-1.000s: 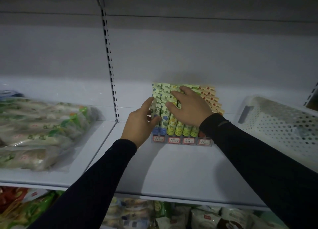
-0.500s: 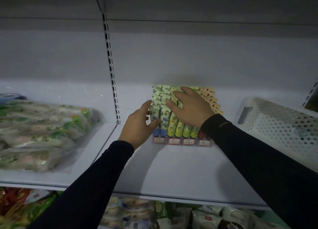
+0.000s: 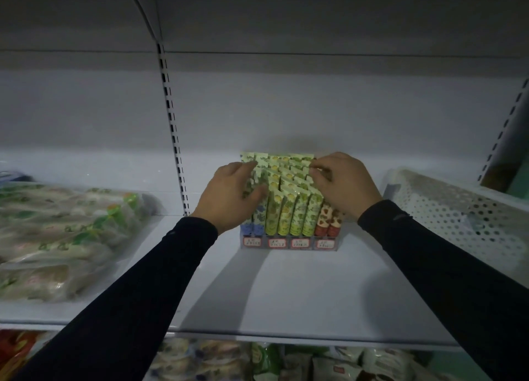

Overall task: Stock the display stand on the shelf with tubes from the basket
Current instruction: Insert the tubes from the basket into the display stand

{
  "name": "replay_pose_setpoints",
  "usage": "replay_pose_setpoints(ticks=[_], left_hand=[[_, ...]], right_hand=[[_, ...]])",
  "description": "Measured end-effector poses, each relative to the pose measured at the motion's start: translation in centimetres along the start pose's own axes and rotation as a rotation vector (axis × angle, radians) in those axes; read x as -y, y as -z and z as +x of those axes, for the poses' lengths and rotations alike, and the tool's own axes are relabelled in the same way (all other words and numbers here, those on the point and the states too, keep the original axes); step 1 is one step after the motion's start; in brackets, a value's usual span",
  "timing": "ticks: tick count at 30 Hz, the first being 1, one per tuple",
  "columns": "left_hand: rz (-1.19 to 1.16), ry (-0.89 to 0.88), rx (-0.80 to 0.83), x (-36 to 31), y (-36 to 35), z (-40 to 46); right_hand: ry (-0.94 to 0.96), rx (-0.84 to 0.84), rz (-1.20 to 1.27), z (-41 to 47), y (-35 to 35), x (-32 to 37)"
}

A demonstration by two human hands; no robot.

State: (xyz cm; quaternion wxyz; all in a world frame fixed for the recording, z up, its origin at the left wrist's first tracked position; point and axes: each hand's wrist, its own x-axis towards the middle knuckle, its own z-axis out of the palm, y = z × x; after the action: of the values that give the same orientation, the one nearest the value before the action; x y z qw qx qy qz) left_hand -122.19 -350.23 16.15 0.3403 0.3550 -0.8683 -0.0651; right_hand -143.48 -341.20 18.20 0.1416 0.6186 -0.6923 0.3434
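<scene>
Both grips on the tubes (image 3: 289,206): left hand (image 3: 229,197) loosely (fingers hidden), right hand (image 3: 343,183) pinching.

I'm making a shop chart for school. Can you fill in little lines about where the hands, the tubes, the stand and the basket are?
left hand: fingers on the blue-patterned tubes at the stand's left side
right hand: fingertips pinching tube tops at the stand's right side
display stand: on the white shelf, four labelled columns
tube colours: blue, yellow-green, red, left to right
basket: white, perforated, right of the stand
bagged goods: left on the neighbouring shelf
</scene>
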Motion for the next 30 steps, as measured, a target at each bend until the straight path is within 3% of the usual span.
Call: replay_pose_setpoints(ticks=[17,30], left_hand=[[0.258,-0.047,0.272,-2.0,-2.3,5.9],[0.287,-0.061,0.242,-1.4,-3.3,5.5]], right_hand=[[-0.077,0.117,-0.044,5.3,0.2,-2.8],[-0.017,0.163,-0.063,6.1,-0.7,-3.5]])
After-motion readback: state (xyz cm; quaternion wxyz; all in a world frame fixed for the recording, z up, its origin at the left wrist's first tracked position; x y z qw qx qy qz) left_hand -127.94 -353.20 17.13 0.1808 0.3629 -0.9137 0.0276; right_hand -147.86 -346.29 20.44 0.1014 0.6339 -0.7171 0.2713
